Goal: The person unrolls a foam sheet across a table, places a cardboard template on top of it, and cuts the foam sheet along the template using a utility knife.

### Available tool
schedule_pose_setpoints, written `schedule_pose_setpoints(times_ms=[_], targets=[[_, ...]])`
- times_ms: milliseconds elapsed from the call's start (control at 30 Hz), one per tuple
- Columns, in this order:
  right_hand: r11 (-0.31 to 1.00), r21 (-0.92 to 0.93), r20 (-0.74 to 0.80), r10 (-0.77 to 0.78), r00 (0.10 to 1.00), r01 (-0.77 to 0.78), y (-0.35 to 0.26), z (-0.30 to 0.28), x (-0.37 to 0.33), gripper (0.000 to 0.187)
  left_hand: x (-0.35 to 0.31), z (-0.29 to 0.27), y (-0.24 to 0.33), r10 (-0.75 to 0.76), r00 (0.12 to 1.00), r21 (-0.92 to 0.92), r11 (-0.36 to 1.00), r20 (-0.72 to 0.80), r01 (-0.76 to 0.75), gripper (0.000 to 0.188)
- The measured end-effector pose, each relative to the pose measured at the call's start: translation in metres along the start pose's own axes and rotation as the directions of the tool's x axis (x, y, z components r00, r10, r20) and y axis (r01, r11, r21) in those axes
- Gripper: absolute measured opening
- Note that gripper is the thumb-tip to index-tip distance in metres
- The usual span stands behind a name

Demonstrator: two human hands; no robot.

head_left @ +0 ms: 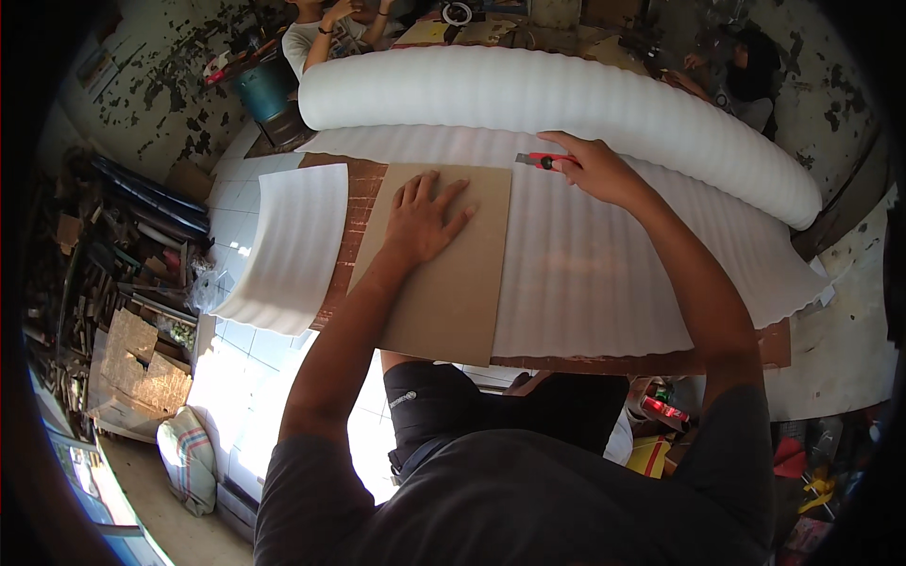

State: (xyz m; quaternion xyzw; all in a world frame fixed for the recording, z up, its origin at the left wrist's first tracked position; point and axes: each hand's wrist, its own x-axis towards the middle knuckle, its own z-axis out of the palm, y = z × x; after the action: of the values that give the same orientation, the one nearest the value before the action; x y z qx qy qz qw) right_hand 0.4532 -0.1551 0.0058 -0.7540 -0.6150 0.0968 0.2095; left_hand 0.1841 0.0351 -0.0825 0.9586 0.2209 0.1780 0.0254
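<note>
My left hand (423, 223) lies flat with fingers spread on a brown cardboard sheet (444, 292). The cardboard rests over white foam sheeting (595, 274) that runs out from a large foam roll (538, 94) at the back. In my right hand (596, 170) is a red utility knife (545, 161), its blade pointing left, near the cardboard's far right corner. Whether the blade touches the foam I cannot tell. A separate piece of white foam (293, 245) lies to the left of the cardboard and hangs past the table's left edge.
Between the foam piece and the cardboard, the worn brown tabletop (354, 226) shows. Beyond the roll sit two other people, one at far left (326, 38) and one at far right (750, 80). A blue-green drum (267, 94) stands back left; scrap wood and a sack (187, 462) lie left.
</note>
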Motion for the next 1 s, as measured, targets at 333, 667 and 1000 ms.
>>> schedule_pose_setpoints(times_ms=[333,667,1000], targets=[[0.719,0.645,-0.146,0.449,0.882,-0.259,-0.062,0.05,-0.044,0.042,0.007,0.001,-0.002,0.37,0.929,-0.103,0.923,-0.021,-0.37,0.046],[0.85,0.448,-0.288,0.432,0.855,-0.279,-0.07,0.081,-0.035,0.045,0.01,0.0,0.007,0.332,0.943,-0.254,0.913,0.007,-0.319,0.046],[0.93,0.222,-0.329,0.355,0.875,-0.293,-0.101,0.087,-0.033,0.043,0.009,0.014,0.037,0.194,0.979,-0.09,0.976,-0.056,-0.199,0.044]])
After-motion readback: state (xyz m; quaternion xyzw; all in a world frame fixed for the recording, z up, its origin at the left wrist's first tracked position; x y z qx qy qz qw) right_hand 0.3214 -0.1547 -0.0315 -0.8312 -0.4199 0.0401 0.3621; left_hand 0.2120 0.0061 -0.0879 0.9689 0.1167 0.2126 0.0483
